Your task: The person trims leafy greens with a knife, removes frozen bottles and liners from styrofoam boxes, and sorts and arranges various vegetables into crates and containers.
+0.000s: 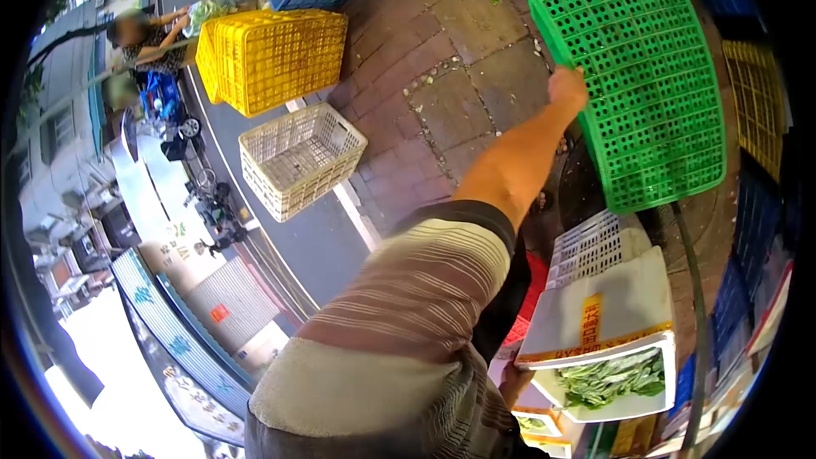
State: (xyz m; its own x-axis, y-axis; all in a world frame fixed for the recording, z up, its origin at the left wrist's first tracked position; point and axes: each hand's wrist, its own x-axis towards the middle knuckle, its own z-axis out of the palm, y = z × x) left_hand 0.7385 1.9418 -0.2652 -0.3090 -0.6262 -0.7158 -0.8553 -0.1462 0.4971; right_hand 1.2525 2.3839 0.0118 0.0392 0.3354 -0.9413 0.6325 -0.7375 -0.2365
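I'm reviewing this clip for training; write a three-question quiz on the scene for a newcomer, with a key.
1. Which colour crate does the outstretched hand grip? A) yellow B) green C) blue
2. True or false: the large white box holds tomatoes.
3. Fill in: the white crate beside the yellow crate is ___ (full/empty).

Key: 1. B, the green crate. 2. False: leafy greens. 3. Empty.

From here I see a green plastic crate (633,81), its broad perforated face showing, well in from the paving's (450,110) roadside edge; near it, a yellow-taped white foam box (629,297) gapes, leafy greens (614,381) inside.
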